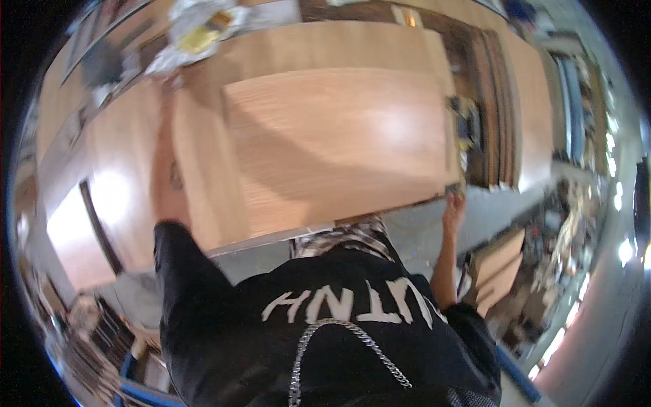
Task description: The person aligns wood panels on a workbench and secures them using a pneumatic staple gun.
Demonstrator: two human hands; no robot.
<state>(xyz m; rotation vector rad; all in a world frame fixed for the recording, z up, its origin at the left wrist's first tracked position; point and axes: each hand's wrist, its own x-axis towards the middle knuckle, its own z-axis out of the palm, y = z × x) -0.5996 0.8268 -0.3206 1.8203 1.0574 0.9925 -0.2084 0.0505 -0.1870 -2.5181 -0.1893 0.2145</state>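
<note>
A broad wood-veneer panel (339,136) lies flat in front of me, with a paler wood strip (210,156) along its left side. My left arm reaches across that strip to the far left. There my left hand (167,83) is at the near side of a crumpled clear plastic bag (203,30) with something yellow in it. Motion smears its fingers, so their grip does not show. At the panel's near right corner, my right hand (455,202) has its fingers closed around a small dark thing or the corner itself; which one is unclear.
More veneer sheets (112,183) lie to the left. Right of the panel stand dark-edged stacked boards (502,108) and a small metal fitting or tool (466,125). Offcut boards (498,268) and clutter cover the floor at right. Blue metal bars (146,395) show low at left.
</note>
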